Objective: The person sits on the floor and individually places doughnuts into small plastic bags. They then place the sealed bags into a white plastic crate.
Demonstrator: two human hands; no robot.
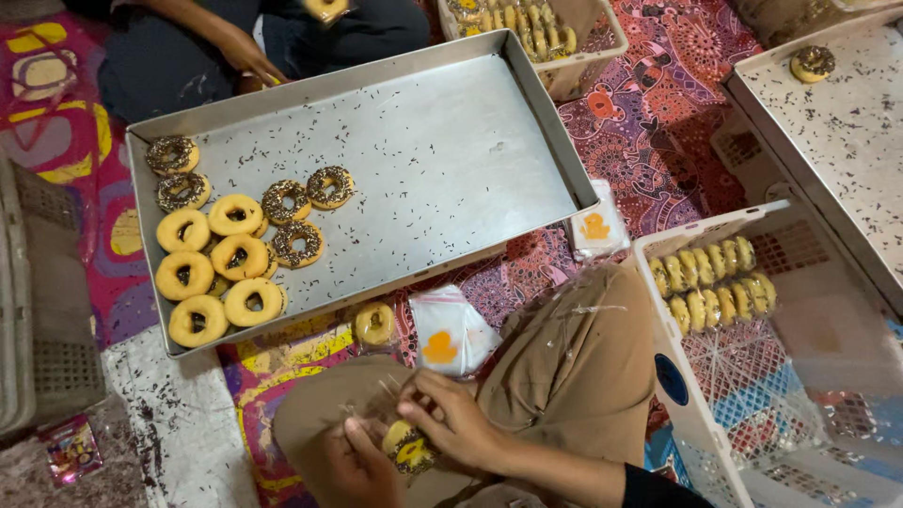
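- Both hands, left hand (362, 461) and right hand (451, 419), grip a bagged doughnut (406, 447) over the lap.
- Judged best: pinch the bag neck tight, keeping the icing unsquashed.
- Metal tray (451, 160) lies ahead.

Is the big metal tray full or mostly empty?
Mostly empty: the metal tray holds doughnuts only at its left end; elsewhere just sprinkles.

floor: patterned red-purple mat (658, 122) | bare speckled concrete (179, 423) at left | light: dim, warm
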